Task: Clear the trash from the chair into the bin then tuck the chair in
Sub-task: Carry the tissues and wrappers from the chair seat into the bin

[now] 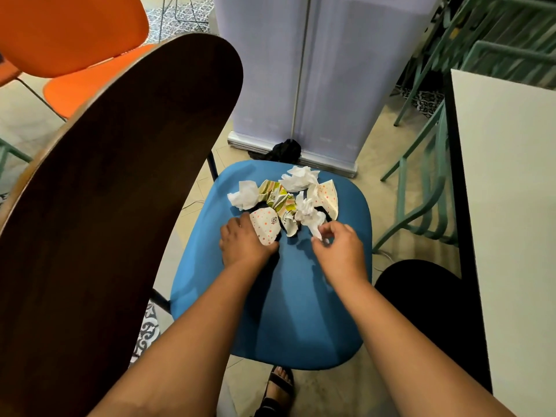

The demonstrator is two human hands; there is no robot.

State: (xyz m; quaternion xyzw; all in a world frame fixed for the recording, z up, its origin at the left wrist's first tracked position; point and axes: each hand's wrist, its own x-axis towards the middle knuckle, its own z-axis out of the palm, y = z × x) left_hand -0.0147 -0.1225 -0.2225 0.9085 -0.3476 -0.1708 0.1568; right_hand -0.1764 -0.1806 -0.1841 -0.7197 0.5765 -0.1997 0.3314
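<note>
Trash pile on far half of blue chair seat (279,296): crumpled white tissues (245,194), green/yellow wrapper (278,197), polka-dot paper pieces (326,195). L hand (243,240) rests at near-left edge of pile, fingers curled onto a dotted paper piece (266,228), thumb side touching it. R hand (340,249) pinches end of a twisted white tissue (311,216), fingers clamped tog. on it. Dark wood chair back (120,191) at left, orange chair (72,40) behind it, white desk (511,206) at right. Bin not in view.

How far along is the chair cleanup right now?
Nothing looks binned yet: the trash pile is on the blue chair seat. In hand: the left hand grips a dotted paper cup, and the right hand pinches a tissue. Left: binning everything, tucking the chair.
</note>
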